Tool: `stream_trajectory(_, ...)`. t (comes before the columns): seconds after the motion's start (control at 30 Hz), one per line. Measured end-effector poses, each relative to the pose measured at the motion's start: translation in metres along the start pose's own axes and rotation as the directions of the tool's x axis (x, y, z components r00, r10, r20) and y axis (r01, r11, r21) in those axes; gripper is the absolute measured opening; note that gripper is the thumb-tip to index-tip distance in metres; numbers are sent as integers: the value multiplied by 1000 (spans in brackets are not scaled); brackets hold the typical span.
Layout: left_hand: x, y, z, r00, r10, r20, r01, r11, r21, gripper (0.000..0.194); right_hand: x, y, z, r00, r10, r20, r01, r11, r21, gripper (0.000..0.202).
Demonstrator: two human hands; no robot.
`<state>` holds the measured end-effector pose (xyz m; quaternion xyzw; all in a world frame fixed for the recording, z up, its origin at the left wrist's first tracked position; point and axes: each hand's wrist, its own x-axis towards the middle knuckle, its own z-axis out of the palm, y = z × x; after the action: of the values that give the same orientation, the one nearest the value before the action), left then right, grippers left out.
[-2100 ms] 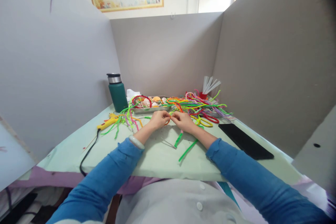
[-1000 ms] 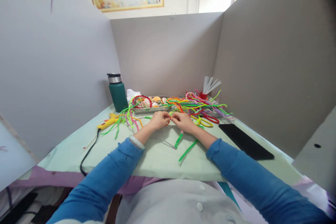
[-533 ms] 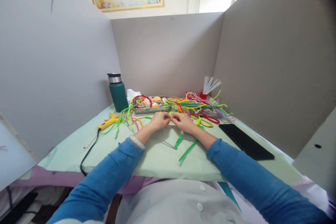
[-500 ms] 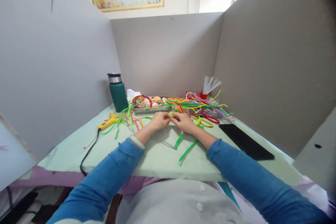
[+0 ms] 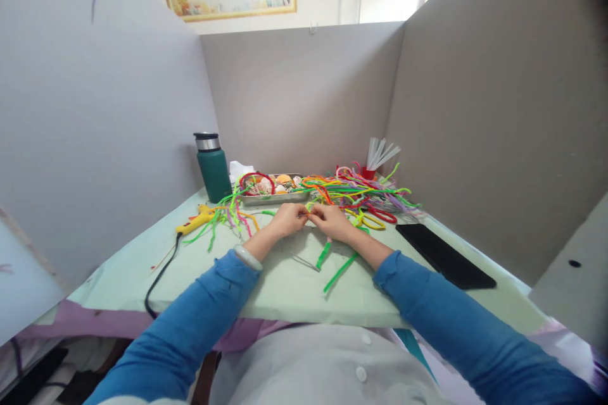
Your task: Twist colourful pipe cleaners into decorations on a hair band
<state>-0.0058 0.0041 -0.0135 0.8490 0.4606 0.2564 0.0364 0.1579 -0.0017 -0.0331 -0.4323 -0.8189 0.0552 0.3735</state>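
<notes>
Over the middle of the table, my left hand [image 5: 289, 220] and my right hand [image 5: 331, 221] meet at the fingertips. Both are closed in a pinch on a thin orange strand [image 5: 306, 215] that looks like a pipe cleaner; most of it is hidden by my fingers. Below my right hand lie a short, thick green fuzzy piece [image 5: 323, 254] and a longer green pipe cleaner [image 5: 340, 273]. A pair of thin metal prongs [image 5: 304, 262] rests beside them. Yellow pipe cleaner loops [image 5: 373, 221] are close to my right wrist.
Behind my hands are a metal tray [image 5: 275, 200] of small decorations and a heap of coloured pipe cleaners [image 5: 356, 188]. A yellow glue gun [image 5: 196, 220] with a black cord and a green bottle [image 5: 213, 171] stand left. A black slab [image 5: 444, 256] lies right, near white sticks [image 5: 380, 155].
Hardly anything differs. My fingertips shift very slightly around the orange strand, and both hands stay in the same place.
</notes>
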Motion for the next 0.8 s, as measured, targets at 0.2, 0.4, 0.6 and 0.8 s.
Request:
stream_trajectory(0.2, 0, 2, -1, 1000, -3, 7, 3, 1000, 11, 29, 0, 1, 1, 1000, -1, 4, 1, 1000, 4, 18)
stream_trajectory(0.4, 0, 1, 0, 1000, 5, 5, -5, 1000, 9, 29, 0, 2, 1, 1000, -5, 10, 5, 1000, 3, 17)
stream_trajectory(0.6, 0, 0, 0, 1000, -1, 4, 1, 1000, -7, 28, 0, 2, 1, 1000, -2, 13, 2, 1000, -8, 20)
stream_trajectory(0.8, 1, 0, -1, 1000, -25, -4, 25, 999, -42, 27, 1, 3, 2, 1000, -10, 5, 10, 1000, -12, 19)
